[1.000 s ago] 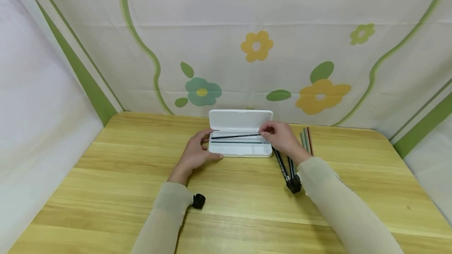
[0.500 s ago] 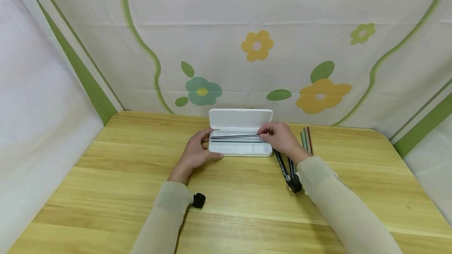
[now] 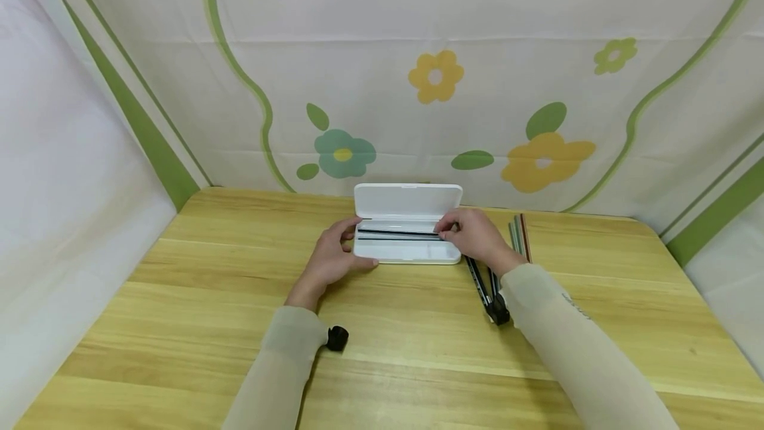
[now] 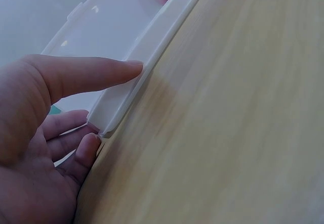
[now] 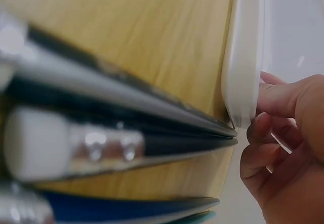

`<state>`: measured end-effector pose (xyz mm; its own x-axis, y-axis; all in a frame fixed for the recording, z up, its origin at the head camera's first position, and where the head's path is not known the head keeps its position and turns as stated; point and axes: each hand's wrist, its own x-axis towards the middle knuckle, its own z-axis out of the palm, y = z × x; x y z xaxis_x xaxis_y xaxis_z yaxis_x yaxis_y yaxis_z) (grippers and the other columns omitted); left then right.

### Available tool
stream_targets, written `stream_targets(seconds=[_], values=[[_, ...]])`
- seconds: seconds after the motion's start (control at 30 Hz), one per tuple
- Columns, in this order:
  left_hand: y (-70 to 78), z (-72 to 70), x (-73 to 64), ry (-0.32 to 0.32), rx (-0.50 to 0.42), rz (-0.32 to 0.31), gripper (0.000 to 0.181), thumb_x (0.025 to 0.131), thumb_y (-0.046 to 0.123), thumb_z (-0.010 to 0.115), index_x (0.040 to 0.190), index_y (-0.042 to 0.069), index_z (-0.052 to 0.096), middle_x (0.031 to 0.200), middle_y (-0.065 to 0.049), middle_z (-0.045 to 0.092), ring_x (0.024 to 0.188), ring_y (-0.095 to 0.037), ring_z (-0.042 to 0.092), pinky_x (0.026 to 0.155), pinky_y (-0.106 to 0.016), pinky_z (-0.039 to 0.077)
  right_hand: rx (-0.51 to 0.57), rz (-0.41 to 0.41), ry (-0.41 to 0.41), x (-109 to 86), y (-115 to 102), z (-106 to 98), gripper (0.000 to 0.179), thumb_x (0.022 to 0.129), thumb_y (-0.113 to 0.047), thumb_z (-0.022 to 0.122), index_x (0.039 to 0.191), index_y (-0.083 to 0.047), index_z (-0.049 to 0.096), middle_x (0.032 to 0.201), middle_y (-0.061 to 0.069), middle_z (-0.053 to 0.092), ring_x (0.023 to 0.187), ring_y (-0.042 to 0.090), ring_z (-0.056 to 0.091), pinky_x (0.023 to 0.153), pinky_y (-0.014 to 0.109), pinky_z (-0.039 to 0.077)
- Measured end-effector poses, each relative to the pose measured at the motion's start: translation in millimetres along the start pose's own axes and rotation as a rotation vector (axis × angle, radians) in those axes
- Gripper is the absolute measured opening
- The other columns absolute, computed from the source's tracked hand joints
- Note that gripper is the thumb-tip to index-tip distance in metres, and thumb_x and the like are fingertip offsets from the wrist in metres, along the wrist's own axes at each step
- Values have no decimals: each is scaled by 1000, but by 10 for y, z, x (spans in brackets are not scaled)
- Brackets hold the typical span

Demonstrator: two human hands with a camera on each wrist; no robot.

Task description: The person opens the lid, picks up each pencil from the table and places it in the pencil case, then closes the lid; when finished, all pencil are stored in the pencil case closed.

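Observation:
A white pencil case (image 3: 408, 255) lies with its lid raised near the table's back edge. My left hand (image 3: 331, 254) grips its left end, thumb along the front wall and fingers around the end, as the left wrist view also shows. Inside lies a dark pencil (image 3: 400, 239). Just behind it, a black pencil (image 3: 394, 232) is pinched at its right end by my right hand (image 3: 474, 234). In the right wrist view the fingertips reach over the case's end and hide the pinched part.
Several dark pencils (image 3: 476, 277) lie right of the case under my right forearm, one with a white eraser (image 5: 38, 143). Green and red pencils (image 3: 519, 237) lie beyond my wrist. A patterned curtain (image 3: 388, 85) hangs behind the wooden table (image 3: 418, 363).
The black pencil's right end has swung toward the front, so it lies nearly alongside the other pencil in the case. My right hand followed slightly; the left hand stayed in place.

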<state>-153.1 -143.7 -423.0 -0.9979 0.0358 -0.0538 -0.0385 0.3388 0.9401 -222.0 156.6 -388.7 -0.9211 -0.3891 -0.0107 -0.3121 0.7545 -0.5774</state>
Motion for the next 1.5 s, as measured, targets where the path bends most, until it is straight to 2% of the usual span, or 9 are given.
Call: stream_targets(seconds=[0.3,0.77,0.9,1.03,1.2,1.3,1.5], values=[[16,12,1,-2,1,0,90,76,6,96,155,10,54,142,-17,65,113,-29,65,94,-33,52,14,34,-8,-5,-7,-15,20,101,-2,68,105,-12,85,108,9,76,91,22,65,84,39,55],[32,16,4,-1,-21,-9,90,75,4,96,155,13,56,142,-14,65,111,-29,65,92,-31,52,2,11,-10,-40,-12,-43,21,103,-2,66,109,-12,84,113,10,76,92,22,65,84,39,55],[25,14,-3,2,-8,-10,90,75,5,97,155,11,55,141,-16,65,110,-30,65,91,-32,53,49,9,-2,-84,7,-77,19,105,-6,67,116,-10,82,117,11,75,89,22,62,79,36,54],[33,7,-16,2,-1,-11,91,76,7,96,156,10,54,141,-17,64,111,-30,62,92,-32,51,105,29,26,-169,40,-134,18,106,-13,68,119,-11,80,113,9,76,85,23,59,71,33,52],[17,7,-20,5,-6,-24,91,77,6,96,157,12,53,143,-16,62,113,-30,61,94,-36,51,184,57,49,-292,30,-221,21,105,-23,72,122,-13,79,112,7,76,89,24,62,71,32,53],[3,9,-20,6,-6,-33,90,77,6,96,157,13,54,144,-14,62,114,-30,60,96,-38,51,247,77,45,-368,7,-275,26,105,-27,72,125,-12,77,112,10,76,88,27,63,68,31,52],[-1,16,-21,4,-15,-33,91,77,7,96,157,14,53,146,-14,61,116,-31,60,99,-42,52,371,119,55,-524,-29,-385,35,103,-34,75,128,-8,76,100,18,74,85,37,67,66,35,58]])
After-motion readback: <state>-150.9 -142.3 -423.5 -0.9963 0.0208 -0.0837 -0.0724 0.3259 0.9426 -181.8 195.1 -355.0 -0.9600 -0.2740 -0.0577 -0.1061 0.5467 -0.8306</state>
